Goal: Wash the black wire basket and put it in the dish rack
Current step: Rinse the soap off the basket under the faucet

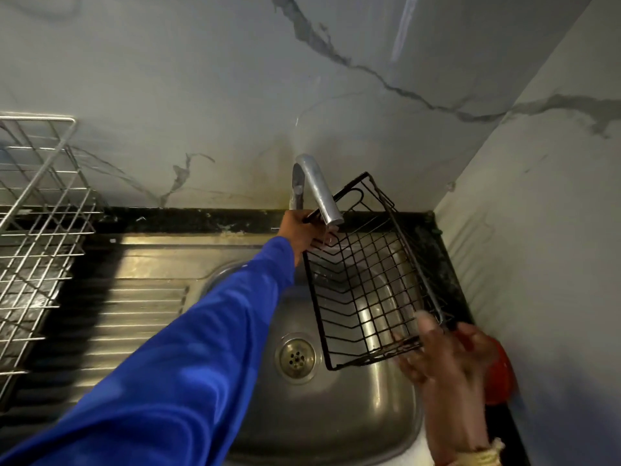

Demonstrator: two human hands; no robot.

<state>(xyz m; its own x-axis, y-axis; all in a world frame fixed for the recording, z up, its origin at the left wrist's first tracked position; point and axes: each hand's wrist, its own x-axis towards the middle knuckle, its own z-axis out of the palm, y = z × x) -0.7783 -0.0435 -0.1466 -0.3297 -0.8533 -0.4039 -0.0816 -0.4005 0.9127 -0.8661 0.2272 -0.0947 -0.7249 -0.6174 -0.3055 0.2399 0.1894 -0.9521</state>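
I hold the black wire basket (369,280) tilted over the sink (336,415). Its long axis runs from the faucet (319,190) at the far end down toward my near right. My left hand (304,233) curls its fingers (317,236) round the far rim corner, just under the spout. My right hand (447,354), blurred, pinches the near corner, thumb over the rim. The dish rack (37,230) stands well apart on my left, so I judge the left hand should lead the basket there.
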